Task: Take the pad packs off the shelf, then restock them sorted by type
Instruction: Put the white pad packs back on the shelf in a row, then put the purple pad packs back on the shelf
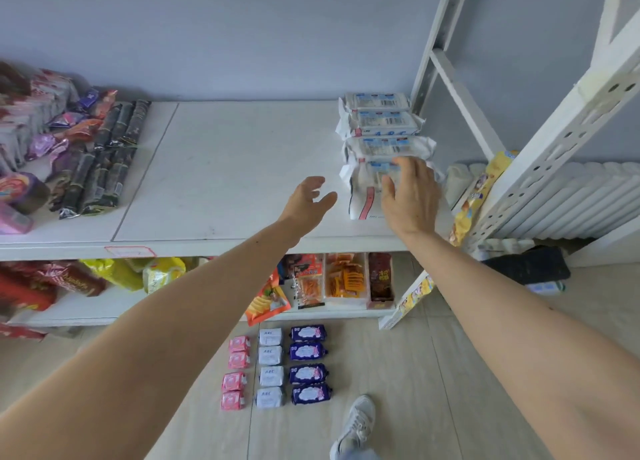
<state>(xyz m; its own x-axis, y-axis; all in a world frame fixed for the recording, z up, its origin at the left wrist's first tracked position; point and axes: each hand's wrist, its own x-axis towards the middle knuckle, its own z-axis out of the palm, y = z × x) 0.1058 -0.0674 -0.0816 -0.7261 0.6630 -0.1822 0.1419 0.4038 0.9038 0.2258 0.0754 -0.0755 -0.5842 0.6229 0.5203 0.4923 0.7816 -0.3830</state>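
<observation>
Four white packs (381, 137) lie in a row at the shelf's (242, 169) right end; the right hand (410, 196) rests on the nearest, fingers spread over its top; the left hand (310, 200) hovers just beside it, fingers apart; pink (235, 373), white (270, 368) and purple packs (310, 364) sit in three columns on the floor (415, 373).

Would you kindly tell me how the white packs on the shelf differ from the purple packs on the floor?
The white packs lie in a row on the shelf; the purple packs lie in a column on the floor. The right hand rests on the nearest white pack; nothing touches the purple ones. Both groups number four.
</observation>
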